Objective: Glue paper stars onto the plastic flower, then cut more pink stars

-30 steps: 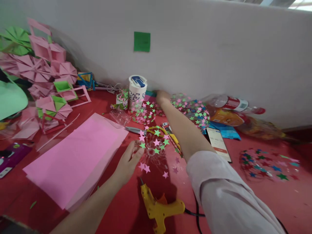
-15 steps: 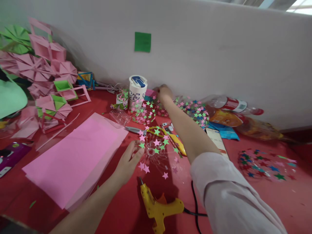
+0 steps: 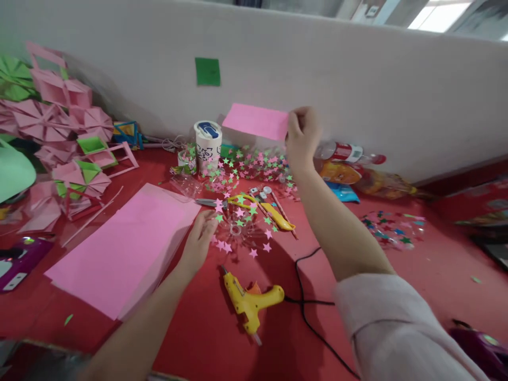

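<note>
Pinched pink paper sheet [image 3: 255, 121] by its right edge in right hand [image 3: 301, 135] grip, upper centre of frame above the bench [image 3: 397, 275]; looked light, floppy, crease-prone; left hand [image 3: 198, 243] grip spread, resting beside clear star-covered piece [image 3: 237, 228], centre.

Soft, even daylight fills the scene, with a blown-out window [image 3: 434, 13] at the upper right corner as the brightest spot, and it leaves faint, soft-edged shadows on the red tabletop [image 3: 416, 264] under the forearms. The wide lens bends the top of the white wall [image 3: 357, 79] into a curve and stretches the corners. The paper pinwheels [image 3: 51, 116] at far left and the near sleeve [image 3: 400, 328] look smeared and out of focus, while the middle stays fairly sharp.
</note>
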Demonstrator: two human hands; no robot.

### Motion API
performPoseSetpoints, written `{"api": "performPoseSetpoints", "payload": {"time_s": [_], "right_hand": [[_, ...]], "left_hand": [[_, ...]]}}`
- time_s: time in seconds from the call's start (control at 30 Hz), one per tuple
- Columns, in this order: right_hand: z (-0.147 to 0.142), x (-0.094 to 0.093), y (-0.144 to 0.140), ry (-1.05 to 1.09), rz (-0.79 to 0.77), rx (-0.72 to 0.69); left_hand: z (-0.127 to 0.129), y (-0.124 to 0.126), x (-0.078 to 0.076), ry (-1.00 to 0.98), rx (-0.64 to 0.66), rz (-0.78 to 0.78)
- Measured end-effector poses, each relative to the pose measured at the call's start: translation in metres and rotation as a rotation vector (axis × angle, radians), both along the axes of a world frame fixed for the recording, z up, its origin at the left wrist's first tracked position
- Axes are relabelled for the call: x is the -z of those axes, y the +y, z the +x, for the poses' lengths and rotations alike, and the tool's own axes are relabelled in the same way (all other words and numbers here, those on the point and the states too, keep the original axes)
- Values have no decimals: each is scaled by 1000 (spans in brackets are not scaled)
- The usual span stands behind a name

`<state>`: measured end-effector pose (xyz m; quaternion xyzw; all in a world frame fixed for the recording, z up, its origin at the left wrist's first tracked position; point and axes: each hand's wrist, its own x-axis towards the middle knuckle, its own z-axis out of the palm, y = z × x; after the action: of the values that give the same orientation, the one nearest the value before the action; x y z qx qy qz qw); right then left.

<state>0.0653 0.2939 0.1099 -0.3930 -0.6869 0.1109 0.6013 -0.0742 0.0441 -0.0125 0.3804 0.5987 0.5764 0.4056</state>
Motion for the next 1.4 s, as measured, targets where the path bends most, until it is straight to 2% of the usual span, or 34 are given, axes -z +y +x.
{"api": "performPoseSetpoints", "payload": {"time_s": [0.1, 0.17, 0.2, 0.23, 0.33, 0.4, 0.5, 0.6, 0.67, 0.73, 0.8, 0.9, 1.03, 1.13, 1.3, 1.4], "right_hand": [[22, 4, -57, 80, -238, -187], [30, 10, -96, 90, -393, -317], [33, 14, -114, 85, -454, -389], [35, 17, -130, 76, -505, -454], [38, 25, -167, 57, -570, -539], [38, 29, -184, 42, -585, -547], [40, 33, -205, 15, -588, -599], [50, 42, -221, -16, -505, -613], [64, 51, -230, -68, -410, -523], [79, 62, -237, -241, -348, -403], [93, 73, -245, -556, -342, -474], [101, 90, -260, -1014, -254, -638], [103, 109, -274, -1229, -141, -517], [117, 114, -269, -1282, -156, -426], [163, 102, -230, -1281, -299, -233], [173, 92, -208, -1212, -392, -143]], "left_hand": [[-8, -1, -4, 99, -187, 148], [-14, -2, -9, 81, -324, 340], [-16, -2, -13, 24, -293, 414], [-17, -3, -17, -67, -193, 454], [-13, -8, -34, -324, 248, 415], [-3, -14, -42, -328, 428, 350], [12, -22, -46, -273, 501, 259], [17, -27, -42, -226, 451, 178], [11, -28, -40, -189, 336, 201], [0, -26, -40, -182, 151, 269], [-12, -19, -42, -206, -35, 352], [-22, -7, -44, -302, -190, 395], [-18, 1, -32, -357, -205, 389], [-13, -3, -18, -326, -175, 348], [-14, -10, -12, -313, -138, 345], [-13, -12, -14, -297, -118, 348]]}}
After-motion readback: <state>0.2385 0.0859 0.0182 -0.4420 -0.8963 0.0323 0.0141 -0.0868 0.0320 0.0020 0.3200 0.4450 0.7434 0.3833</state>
